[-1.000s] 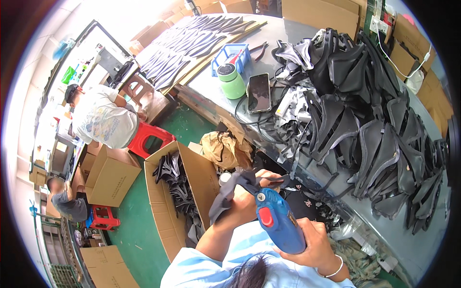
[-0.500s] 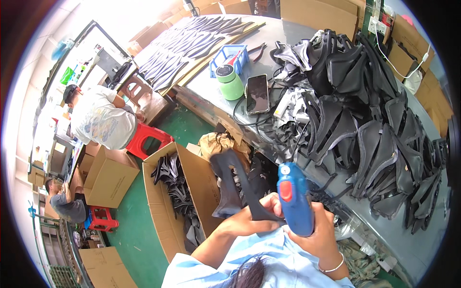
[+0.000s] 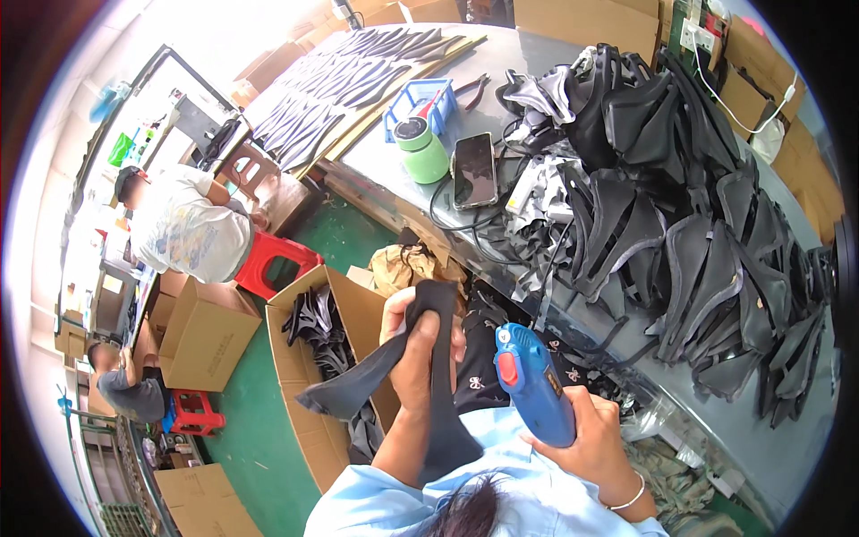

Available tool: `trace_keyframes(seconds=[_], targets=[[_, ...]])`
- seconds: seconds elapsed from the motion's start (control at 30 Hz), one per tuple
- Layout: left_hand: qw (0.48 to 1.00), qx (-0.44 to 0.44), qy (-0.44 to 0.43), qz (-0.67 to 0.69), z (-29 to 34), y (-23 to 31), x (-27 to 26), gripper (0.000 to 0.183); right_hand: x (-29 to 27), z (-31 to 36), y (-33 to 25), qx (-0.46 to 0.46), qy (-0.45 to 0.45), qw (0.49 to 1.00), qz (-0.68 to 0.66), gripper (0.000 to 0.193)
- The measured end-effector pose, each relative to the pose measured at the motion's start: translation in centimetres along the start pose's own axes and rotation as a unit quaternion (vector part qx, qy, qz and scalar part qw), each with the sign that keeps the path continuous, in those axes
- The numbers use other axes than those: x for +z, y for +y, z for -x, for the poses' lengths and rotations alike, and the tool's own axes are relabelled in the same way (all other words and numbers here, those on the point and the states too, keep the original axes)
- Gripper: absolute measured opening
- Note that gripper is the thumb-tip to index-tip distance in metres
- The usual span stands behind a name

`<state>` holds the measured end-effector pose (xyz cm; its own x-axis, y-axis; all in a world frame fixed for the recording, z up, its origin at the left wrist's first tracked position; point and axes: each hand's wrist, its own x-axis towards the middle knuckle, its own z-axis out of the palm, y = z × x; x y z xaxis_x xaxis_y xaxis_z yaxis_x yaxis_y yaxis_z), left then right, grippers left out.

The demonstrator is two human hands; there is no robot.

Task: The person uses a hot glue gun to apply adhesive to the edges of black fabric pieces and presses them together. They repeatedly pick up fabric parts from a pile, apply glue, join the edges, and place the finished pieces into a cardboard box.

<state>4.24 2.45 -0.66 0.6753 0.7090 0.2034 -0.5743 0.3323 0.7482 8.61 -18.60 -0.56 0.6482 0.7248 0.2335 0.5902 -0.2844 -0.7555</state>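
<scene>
My left hand (image 3: pixel 413 358) is closed on a dark grey, soft-looking forked piece (image 3: pixel 445 425), raised in front of my body. One arm of it hangs toward the lower left, the other falls down near my blue sleeve. In my right hand (image 3: pixel 592 438) is a blue handheld power tool (image 3: pixel 546 398) with a red button, its head pointing up and away from me. The tool stands apart from the piece, to its right. What the tool does cannot be made out.
On the metal table (image 3: pixel 761 456) lies a heap of black moulded parts (image 3: pixel 676 259), with a phone (image 3: pixel 474 170), a green flask (image 3: pixel 420 152), a blue basket (image 3: pixel 443 103) and pliers (image 3: pixel 477 91). A cardboard box (image 3: pixel 300 416) of dark pieces stands left. Two people sit beyond on red stools (image 3: pixel 277 259).
My left hand has risen and turned the dark piece, so its arms hang down. My right hand has moved the tool slightly left and lower, tilting it; the two are now farther apart.
</scene>
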Motion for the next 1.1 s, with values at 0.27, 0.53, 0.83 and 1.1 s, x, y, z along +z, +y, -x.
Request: trace_keyframes(seconds=[0.27, 0.53, 0.83, 1.1], targets=[[0.991, -0.029, -0.096, -0.09, 0.8, 1.2, -0.7, 0.034, 0.1, -0.2, 0.2, -0.021, -0.008, 1.0, -0.008, 0.053], [0.981, -0.069, -0.085, -0.158, 1.1, 2.2, 0.6, 0.03, -0.2, 0.1, 0.1, -0.026, -0.006, 1.0, 0.008, 0.052], [0.911, -0.284, -0.118, -0.275, -1.0, 5.0, 0.8, 0.03, -0.4, 0.2, 0.7, -0.022, 0.005, 1.0, -0.003, 0.043], [0.838, -0.384, -0.173, -0.346, -3.2, 6.8, 0.8, 0.032, -0.2, 1.3, 2.0, -0.044, -0.034, 0.996, 0.063, 0.039]])
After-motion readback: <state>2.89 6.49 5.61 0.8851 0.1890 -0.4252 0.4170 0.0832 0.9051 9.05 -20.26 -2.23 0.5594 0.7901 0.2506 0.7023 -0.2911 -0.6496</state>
